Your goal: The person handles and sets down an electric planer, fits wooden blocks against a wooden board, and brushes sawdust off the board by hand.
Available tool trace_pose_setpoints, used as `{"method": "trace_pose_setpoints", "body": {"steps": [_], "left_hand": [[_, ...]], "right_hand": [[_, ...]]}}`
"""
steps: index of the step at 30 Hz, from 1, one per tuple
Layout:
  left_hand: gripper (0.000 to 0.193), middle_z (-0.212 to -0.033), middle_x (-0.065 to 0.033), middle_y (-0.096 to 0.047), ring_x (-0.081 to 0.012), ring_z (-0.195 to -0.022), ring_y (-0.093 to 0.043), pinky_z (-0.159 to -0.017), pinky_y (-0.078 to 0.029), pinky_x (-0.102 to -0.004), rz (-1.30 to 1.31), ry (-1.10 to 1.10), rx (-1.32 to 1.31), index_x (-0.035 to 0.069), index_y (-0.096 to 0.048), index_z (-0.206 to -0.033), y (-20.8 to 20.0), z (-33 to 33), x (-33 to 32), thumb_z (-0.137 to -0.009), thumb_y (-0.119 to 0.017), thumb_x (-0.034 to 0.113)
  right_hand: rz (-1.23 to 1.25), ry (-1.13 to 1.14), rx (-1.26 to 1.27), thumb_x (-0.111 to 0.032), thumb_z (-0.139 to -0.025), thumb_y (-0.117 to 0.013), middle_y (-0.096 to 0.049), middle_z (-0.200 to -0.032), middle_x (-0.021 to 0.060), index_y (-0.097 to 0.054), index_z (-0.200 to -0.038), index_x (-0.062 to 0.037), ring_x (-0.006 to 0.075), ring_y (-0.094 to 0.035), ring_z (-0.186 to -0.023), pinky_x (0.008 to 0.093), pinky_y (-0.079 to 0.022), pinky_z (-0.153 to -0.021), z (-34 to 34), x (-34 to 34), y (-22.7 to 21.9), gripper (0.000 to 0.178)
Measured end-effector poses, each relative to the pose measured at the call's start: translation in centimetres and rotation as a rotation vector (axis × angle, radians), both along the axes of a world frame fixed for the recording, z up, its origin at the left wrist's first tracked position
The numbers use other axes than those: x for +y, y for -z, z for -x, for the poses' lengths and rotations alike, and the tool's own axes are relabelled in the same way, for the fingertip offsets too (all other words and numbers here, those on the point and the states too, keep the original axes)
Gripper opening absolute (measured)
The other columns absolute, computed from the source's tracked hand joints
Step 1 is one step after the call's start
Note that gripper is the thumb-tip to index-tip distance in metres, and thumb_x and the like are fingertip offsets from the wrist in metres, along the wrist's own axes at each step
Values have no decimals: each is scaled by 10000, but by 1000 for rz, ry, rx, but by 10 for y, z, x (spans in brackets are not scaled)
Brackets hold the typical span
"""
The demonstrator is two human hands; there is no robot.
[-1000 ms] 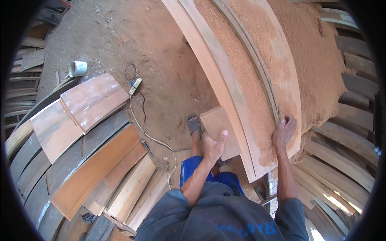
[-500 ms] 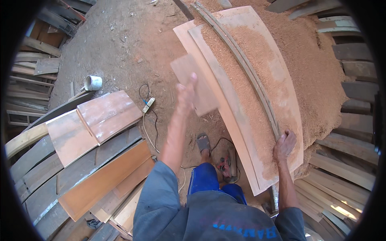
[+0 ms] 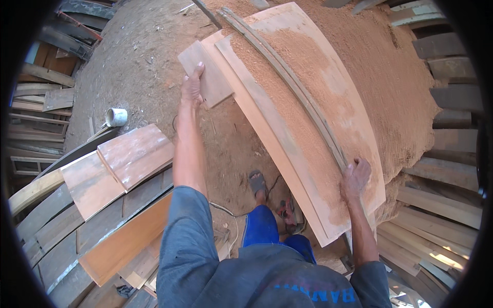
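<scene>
My left hand (image 3: pixel 191 90) grips a small flat wooden board (image 3: pixel 214 82), its thumb on top and the other fingers hidden beneath. That board meets or overlaps the left edge of a large wooden panel (image 3: pixel 313 204) near the panel's far end; whether the two touch I cannot tell. Sawdust (image 3: pixel 328 66) covers much of the panel. Two long thin wooden strips (image 3: pixel 300 87) lie lengthwise over the sawdust. At their near end my right hand (image 3: pixel 356 176) is closed around the strips, knuckles up.
A red power tool (image 3: pixel 288 213) lies on the ground beside my legs, with a cable (image 3: pixel 226 209) running left. Stacked boards (image 3: pixel 138 154) stand at the left, a white bucket (image 3: pixel 116 117) behind them. Sawdust is heaped beyond the panel, and planks (image 3: pixel 441 172) line the right side.
My left hand has carried the small board farther away and to the left along the panel's edge. My right hand stays at the strips' near end. The view has shifted slightly.
</scene>
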State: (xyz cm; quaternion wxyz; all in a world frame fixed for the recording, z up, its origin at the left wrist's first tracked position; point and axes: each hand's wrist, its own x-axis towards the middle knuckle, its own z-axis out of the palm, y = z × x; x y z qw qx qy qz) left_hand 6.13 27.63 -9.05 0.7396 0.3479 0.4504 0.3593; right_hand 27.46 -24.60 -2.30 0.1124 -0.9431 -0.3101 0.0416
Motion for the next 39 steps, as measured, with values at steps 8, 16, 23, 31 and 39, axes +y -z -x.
{"method": "trace_pose_setpoints", "body": {"steps": [8, 16, 23, 31, 39], "left_hand": [[602, -1289, -162, -625, -230, -1112, -640, -947, -553, -382, -42, -21, -2, -78, -467, -1371, -10, 17, -231, -934, -752, 223], [628, -1341, -168, -585, -238, -1170, -604, -1020, -498, -365, -14, -9, 228, -49, -404, -1445, -19, 45, -463, -950, -706, 189], [652, -1331, -186, -594, -256, -1211, -593, -1051, -474, -377, 59, 96, 447, -68, -404, -1435, -32, 48, -619, -922, -710, 195], [703, -1324, -172, -589, -244, -1214, -584, -1041, -478, -383, 98, -41, 250, -61, -398, -1433, -19, 56, -637, -919, -759, 255], [733, -1345, -177, -566, -262, -1204, -569, -1039, -473, -380, -2, -14, 72, -68, -375, -1444, -24, 63, -499, -930, -752, 294]], "right_hand": [[161, -34, 12, -303, -951, -572, -569, -1248, 213, -580, -1207, -9, 385, -511, -1215, 511, -374, -1062, -15, 0, 7, 390], [120, 73, 53, -426, -964, -545, -534, -1348, 198, -555, -1285, -33, 393, -499, -1243, 525, -393, -1041, 2, 12, -2, 508], [111, 119, 92, -450, -989, -474, -466, -1430, 206, -517, -1353, -45, 401, -441, -1306, 560, -362, -1067, -6, 1, -12, 546], [76, 135, 96, -449, -984, -490, -489, -1392, 206, -526, -1340, -62, 404, -452, -1300, 562, -374, -1060, 2, 9, -5, 528], [39, 112, 17, -471, -986, -490, -542, -1344, 190, -566, -1287, -98, 403, -506, -1257, 557, -410, -1041, 6, 11, -2, 485]]}}
